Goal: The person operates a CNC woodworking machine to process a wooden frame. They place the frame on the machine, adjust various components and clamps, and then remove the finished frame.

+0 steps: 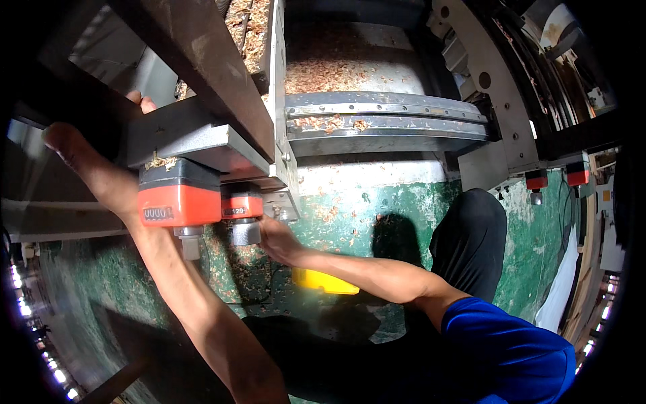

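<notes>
My left hand (pixel 94 168) reaches up at the left, its thumb stretched out past a dark metal bar (pixel 101 101). Two of its fingertips show beyond that bar; the rest is hidden by the metal. Just right of the left wrist is a large orange-and-black counter dial (pixel 202 202) with a pale shaft end below it. A smaller orange counter dial (pixel 243 206) with a silver collar (pixel 246 233) sits beside it. My right hand (pixel 276 241) is right against this smaller dial and collar, its fingers hidden behind them.
A thick brown metal beam (pixel 208 67) slants over the dials. Wood shavings lie on the machine bed (pixel 336 74), near a horizontal guide rail (pixel 390 124). On the worn green floor (pixel 417 195) rests a yellow object (pixel 326 281), below my right forearm. More orange dials (pixel 577 174) are at the right.
</notes>
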Motion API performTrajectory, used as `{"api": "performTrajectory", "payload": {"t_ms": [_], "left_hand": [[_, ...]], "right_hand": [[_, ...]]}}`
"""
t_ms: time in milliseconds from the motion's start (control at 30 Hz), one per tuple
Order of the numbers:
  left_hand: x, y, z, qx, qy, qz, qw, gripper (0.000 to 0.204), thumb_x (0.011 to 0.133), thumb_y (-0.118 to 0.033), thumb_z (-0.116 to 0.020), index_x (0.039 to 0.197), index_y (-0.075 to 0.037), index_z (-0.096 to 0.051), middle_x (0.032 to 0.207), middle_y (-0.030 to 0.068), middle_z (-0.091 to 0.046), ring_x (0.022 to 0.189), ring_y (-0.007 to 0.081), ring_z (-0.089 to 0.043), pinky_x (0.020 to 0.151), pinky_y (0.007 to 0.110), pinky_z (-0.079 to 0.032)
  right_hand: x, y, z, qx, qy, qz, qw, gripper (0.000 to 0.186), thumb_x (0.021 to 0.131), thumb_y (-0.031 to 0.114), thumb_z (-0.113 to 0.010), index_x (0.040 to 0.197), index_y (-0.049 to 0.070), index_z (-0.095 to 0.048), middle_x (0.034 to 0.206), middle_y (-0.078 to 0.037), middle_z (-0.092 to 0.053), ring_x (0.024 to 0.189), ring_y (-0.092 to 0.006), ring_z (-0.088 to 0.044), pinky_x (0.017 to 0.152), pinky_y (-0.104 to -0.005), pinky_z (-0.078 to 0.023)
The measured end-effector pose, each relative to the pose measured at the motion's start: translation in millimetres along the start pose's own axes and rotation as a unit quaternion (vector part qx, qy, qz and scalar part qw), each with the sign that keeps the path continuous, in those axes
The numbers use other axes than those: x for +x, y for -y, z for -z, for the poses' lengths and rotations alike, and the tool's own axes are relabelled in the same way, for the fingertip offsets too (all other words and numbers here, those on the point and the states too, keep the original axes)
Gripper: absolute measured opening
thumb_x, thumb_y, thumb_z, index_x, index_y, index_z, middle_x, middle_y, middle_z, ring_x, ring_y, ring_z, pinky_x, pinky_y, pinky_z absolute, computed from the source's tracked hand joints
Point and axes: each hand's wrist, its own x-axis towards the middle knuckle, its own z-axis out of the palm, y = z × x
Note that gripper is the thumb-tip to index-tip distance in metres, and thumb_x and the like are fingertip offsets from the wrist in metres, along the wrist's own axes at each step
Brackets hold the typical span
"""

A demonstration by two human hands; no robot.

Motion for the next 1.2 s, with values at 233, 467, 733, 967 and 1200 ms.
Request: {"api": "performTrajectory", "payload": {"t_ms": [233,467,733,967,1200], "left_hand": [[1,2,4,0.004,0.003,0.011,1.0,0.072,0.097,-0.071,-0.045,0.116,-0.003,-0.059,0.083,0.0133,-0.067,0.071,0.0204,-0.067,0.068,0.031,-0.058],[3,4,0,-0.043,0.017,0.039,0.998,0.073,0.095,-0.072,-0.048,0.123,-0.005,-0.054,0.086,0.0151,-0.067,0.072,0.0216,-0.067,0.069,0.033,-0.059],[5,5,4,0.011,0.008,-0.041,0.999,0.072,0.094,-0.072,-0.051,0.117,-0.004,-0.057,0.084,0.0137,-0.066,0.07,0.0204,-0.065,0.068,0.031,-0.056],[2,6,-2,-0.071,-0.001,0.063,0.995,0.08,0.089,-0.076,-0.054,0.107,0.001,-0.061,0.082,0.0127,-0.066,0.068,0.0195,-0.065,0.065,0.03,-0.055],[8,6,11,-0.061,0.005,0.059,0.996,0.085,0.087,-0.076,-0.057,0.096,0.008,-0.064,0.079,0.0134,-0.067,0.067,0.02,-0.066,0.065,0.031,-0.057]], "right_hand": [[-1,10,0,-0.1,-0.032,0.002,0.994,0.014,0.101,0.015,-0.049,0.095,0.003,-0.054,0.067,-0.019,-0.059,0.062,-0.0423,-0.061,0.057,-0.0524,-0.048],[0,4,-1,-0.018,-0.041,-0.063,0.997,0.019,0.102,0.017,-0.049,0.09,0.005,-0.057,0.066,-0.015,-0.062,0.058,-0.0365,-0.062,0.055,-0.0477,-0.048],[-55,53,-21,-0.097,0.297,-0.094,0.945,0.025,0.101,0.025,-0.051,0.088,0.006,-0.062,0.069,-0.009,-0.066,0.061,-0.0279,-0.064,0.057,-0.0398,-0.051],[-32,211,57,-0.206,0.537,-0.055,0.816,0.02,0.096,0.018,-0.052,0.091,0.005,-0.066,0.075,-0.01,-0.067,0.073,-0.0251,-0.067,0.064,-0.0391,-0.055],[-37,352,134,-0.458,0.656,-0.141,0.583,0.03,0.1,0.023,-0.057,0.114,-0.003,-0.064,0.088,-0.02,-0.069,0.09,-0.0326,-0.07,0.077,-0.0477,-0.055]]}}
